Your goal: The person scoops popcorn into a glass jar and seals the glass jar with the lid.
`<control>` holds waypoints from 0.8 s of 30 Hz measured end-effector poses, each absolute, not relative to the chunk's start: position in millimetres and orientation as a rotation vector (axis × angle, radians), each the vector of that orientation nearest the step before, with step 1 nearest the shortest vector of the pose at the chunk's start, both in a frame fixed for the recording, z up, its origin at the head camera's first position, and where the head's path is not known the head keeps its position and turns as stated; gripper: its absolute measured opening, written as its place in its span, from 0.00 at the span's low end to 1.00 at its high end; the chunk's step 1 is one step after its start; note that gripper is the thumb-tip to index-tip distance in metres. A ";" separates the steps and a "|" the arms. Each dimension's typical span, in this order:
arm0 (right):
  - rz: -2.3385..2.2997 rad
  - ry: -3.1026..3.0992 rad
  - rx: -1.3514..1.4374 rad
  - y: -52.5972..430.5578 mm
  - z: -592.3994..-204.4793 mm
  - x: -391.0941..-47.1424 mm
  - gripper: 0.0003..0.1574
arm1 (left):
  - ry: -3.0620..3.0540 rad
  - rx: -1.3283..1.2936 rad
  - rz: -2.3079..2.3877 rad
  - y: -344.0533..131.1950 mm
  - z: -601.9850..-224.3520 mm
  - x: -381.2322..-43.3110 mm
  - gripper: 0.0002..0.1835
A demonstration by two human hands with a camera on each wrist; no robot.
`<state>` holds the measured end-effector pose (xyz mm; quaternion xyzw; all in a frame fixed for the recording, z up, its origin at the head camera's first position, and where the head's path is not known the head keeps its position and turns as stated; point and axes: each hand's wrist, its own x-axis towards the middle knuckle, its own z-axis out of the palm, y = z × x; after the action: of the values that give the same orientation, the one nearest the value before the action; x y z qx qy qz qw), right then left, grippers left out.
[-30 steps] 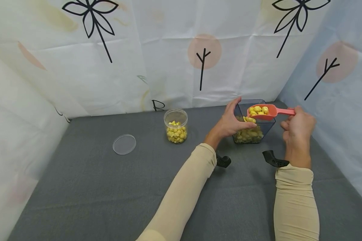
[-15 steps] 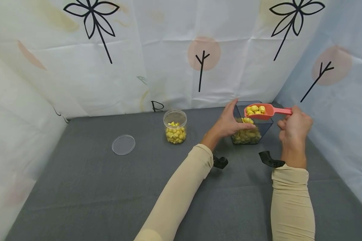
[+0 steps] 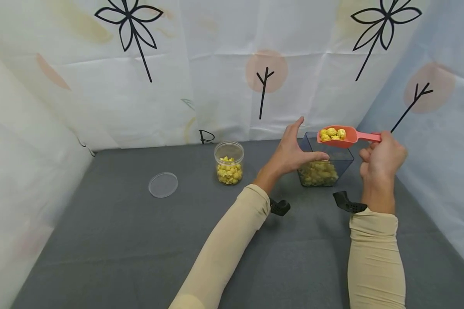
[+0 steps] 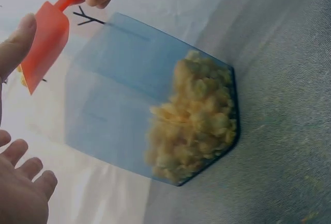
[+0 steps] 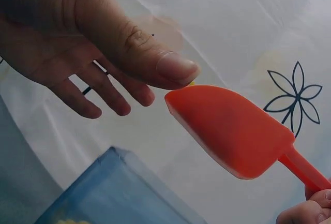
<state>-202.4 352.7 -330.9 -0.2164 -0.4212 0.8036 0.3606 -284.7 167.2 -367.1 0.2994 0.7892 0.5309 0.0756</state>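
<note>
My right hand (image 3: pixel 384 156) grips the handle of a coral-red scoop (image 5: pixel 227 131), which carries several yellow popcorn pieces (image 3: pixel 332 134). The scoop is level above the rim of a clear, bluish square container (image 4: pixel 119 74). Yellow popcorn (image 4: pixel 196 120) fills the lower part of that container, which stands on the grey cloth. My left hand (image 3: pixel 288 152) is spread beside the container's left side, thumb reaching over in front of it. In the left wrist view a gap shows between those fingers and the container wall.
Left of the container stands a clear round jar (image 3: pixel 229 165), lidless and partly filled with yellow popcorn. A clear round lid (image 3: pixel 163 185) lies flat on the grey cloth (image 3: pixel 139 240) farther left. White printed fabric (image 3: pixel 224 86) rises behind the cloth and along both sides.
The scoop has risen slightly over the container with its popcorn still in it. My left hand has shifted up and a little left, away from the container. The head view has shifted slightly.
</note>
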 end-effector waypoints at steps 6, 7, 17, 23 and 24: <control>2.050 -1.131 -0.516 340.1 -323.6 -205.7 0.26 | 2.458 0.896 1.576 150.8 -356.1 -282.7 0.65; 2.050 -1.132 -0.506 338.1 -322.6 -206.4 0.27 | 2.475 0.895 1.568 147.8 -354.8 -282.6 0.65; 2.032 -1.167 -0.438 317.2 -317.4 -214.2 0.28 | 2.557 0.842 1.631 117.9 -348.9 -280.6 0.63; 2.046 -1.170 -0.423 302.8 -314.3 -220.6 0.22 | 2.536 0.770 1.755 95.8 -347.5 -277.9 0.61; 2.049 -1.173 -0.420 300.3 -313.7 -221.5 0.22 | 2.536 0.760 1.767 91.9 -347.0 -277.7 0.61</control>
<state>-221.5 300.3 -313.7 -0.1632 -0.4556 0.7961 0.3632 -277.7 91.9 -347.0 0.2387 0.7965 0.5551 -0.0206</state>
